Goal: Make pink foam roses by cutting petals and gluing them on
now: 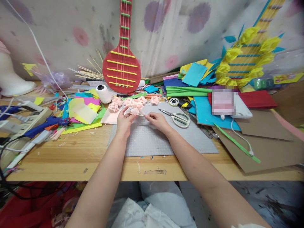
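My left hand (124, 123) is closed, its thumb and fingers pinching a small piece of pale pink paper (135, 110) at a thin stick. My right hand (158, 122) is closed too, with its fingertips on the right end of the same thin stick (142, 115). Both hands are just above the grey cutting mat (152, 142). Directly behind them lie several pale pink crumpled-paper flowers (135, 102). A pale pink sheet (109, 117) lies left of my left hand. Scissors (180, 120) with pale handles rest on the mat, right of my right hand.
A red paper-craft lute (121, 69) stands behind, near a white thread spool (104, 94). Left are coloured paper scraps (83, 110), a blue glue gun (45, 125) and a power strip (39, 115). Right are cardboard (258, 152), a white cable (242, 139) and a yellow flowered lute (244, 60).
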### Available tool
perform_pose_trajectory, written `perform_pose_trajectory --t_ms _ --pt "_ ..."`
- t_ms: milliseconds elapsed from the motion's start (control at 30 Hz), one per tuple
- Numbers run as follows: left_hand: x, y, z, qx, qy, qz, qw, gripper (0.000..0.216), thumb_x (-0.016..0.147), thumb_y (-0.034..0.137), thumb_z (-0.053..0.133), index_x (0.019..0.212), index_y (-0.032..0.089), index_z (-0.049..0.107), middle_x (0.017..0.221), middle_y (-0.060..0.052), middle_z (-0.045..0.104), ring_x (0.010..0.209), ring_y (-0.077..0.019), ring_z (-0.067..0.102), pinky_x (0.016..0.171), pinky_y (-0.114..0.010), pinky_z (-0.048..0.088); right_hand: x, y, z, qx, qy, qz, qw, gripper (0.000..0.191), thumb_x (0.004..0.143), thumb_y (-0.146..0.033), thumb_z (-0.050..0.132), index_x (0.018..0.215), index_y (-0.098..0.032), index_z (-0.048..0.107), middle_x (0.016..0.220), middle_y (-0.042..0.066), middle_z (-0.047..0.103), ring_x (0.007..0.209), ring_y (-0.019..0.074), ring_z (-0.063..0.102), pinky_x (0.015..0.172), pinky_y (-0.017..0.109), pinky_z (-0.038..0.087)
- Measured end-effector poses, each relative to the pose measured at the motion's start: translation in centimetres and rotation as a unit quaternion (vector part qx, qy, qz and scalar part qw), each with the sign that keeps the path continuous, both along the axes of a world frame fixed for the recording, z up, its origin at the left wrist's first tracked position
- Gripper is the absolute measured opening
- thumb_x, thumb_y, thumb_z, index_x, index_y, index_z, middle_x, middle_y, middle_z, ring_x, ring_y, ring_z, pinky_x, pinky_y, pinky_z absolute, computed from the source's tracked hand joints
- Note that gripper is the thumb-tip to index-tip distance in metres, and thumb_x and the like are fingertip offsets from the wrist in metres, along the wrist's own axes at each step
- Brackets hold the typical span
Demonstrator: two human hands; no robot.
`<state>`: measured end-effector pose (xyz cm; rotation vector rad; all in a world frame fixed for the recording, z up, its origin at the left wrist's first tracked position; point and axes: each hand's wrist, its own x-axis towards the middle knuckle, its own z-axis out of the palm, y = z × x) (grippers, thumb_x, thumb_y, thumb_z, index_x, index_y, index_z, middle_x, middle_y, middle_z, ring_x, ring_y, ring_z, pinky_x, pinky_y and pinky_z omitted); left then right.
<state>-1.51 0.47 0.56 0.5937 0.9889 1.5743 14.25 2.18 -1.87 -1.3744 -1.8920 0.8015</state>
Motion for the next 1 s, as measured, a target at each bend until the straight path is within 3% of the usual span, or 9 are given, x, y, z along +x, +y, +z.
perform_pose_trajectory --t_ms 200,333,700,1000 --pt "-0.03 0.05 -0.13 -0.018 0.004 0.029 0.999 0.057 0.058 0.000 0.066 0.110 0.016 0.051 0.066 0.003 0.061 0.066 -0.0090 0.062 0.078 -0.027 0.049 -0.24 -0.25 0.00 0.016 -0.016 -0.007 1.000 0.032 0.079 -0.049 0.046 0.074 -0.019 0.055 0.056 -0.004 0.048 0.055 0.0100 0.043 0.055 0.021 0.029" --pt "-0.32 0.24 -0.34 -0.023 -0.003 0.048 0.999 0.056 0.058 0.000 0.067 0.110 0.014 0.051 0.067 0.001 0.063 0.063 -0.0088 0.062 0.076 -0.026 0.050 -0.40 -0.15 -0.13 0.019 0.037 0.004 0.999 0.023 0.078 -0.043 0.048 0.081 -0.020 0.049 0.061 -0.005 0.050 0.056 0.0099 0.044 0.056 0.022 0.032" --pt "-0.33 0.36 -0.45 -0.019 0.009 0.098 0.995 0.043 0.056 0.012 0.074 0.090 0.018 0.047 0.063 0.004 0.060 0.057 -0.0088 0.061 0.072 -0.029 0.051 -0.66 -0.13 -0.11 0.021 0.044 0.036 0.998 0.030 0.082 -0.047 0.042 0.074 -0.019 0.050 0.064 -0.003 0.051 0.062 0.0105 0.046 0.060 0.023 0.034" --pt "-0.40 0.39 -0.36 -0.022 -0.030 0.029 0.999 0.039 0.061 0.006 0.068 0.094 0.017 0.050 0.069 0.002 0.063 0.062 -0.0077 0.062 0.075 -0.026 0.050 -0.63 -0.34 0.23 0.026 0.022 0.017 0.999 0.028 0.082 -0.044 0.042 0.069 -0.020 0.045 0.058 -0.005 0.045 0.057 0.0105 0.042 0.057 0.023 0.030"
